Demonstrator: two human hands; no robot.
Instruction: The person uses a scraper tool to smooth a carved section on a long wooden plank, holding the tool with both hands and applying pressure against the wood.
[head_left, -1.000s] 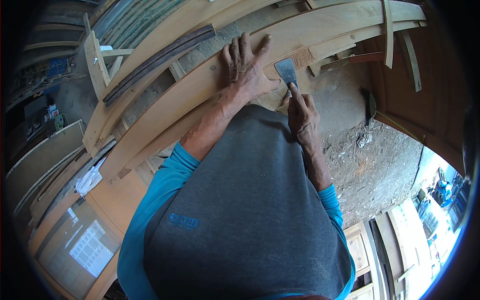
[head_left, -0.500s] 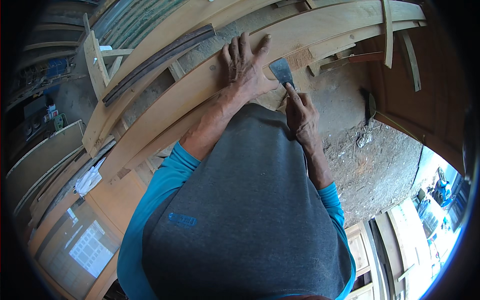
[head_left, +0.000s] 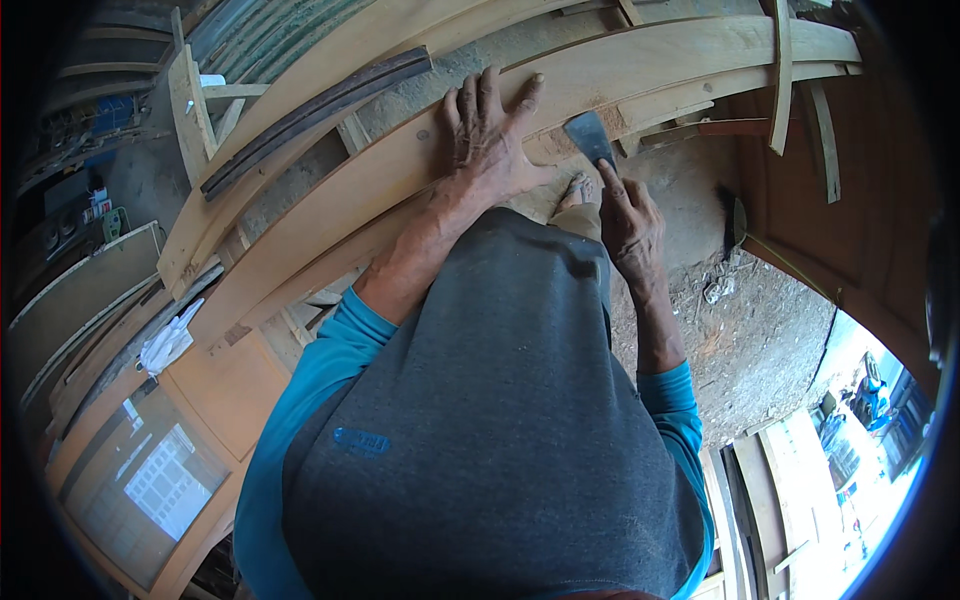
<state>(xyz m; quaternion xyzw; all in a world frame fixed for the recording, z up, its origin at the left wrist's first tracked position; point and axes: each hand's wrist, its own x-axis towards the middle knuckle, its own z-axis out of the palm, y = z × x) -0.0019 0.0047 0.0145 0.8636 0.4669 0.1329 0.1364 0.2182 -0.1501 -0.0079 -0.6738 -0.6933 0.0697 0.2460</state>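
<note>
My left hand (head_left: 494, 138) lies on a long pale wooden board (head_left: 665, 62), its fingers spread and its thumb out to the side. In my right hand (head_left: 634, 222) is a putty knife (head_left: 590, 137) with a broad dark blade, the index finger stretched along it. The blade lies over the board's near edge, right of my left thumb, and its handle is mostly hidden in my grip. A patch of brownish dust or filler (head_left: 610, 122) shows on the wood beside the blade.
A dark grooved strip of wood (head_left: 318, 122) rests on another board at the far left. A narrow slat (head_left: 780, 75) crosses the long board at its right end. A large brown panel (head_left: 850, 200) stands at right. A white cloth (head_left: 170, 338) lies at left, above a glazed wooden frame (head_left: 250, 400).
My right hand and the putty knife have shifted to the right along the board's edge, away from my left thumb. My left hand stays in place on the board.
</note>
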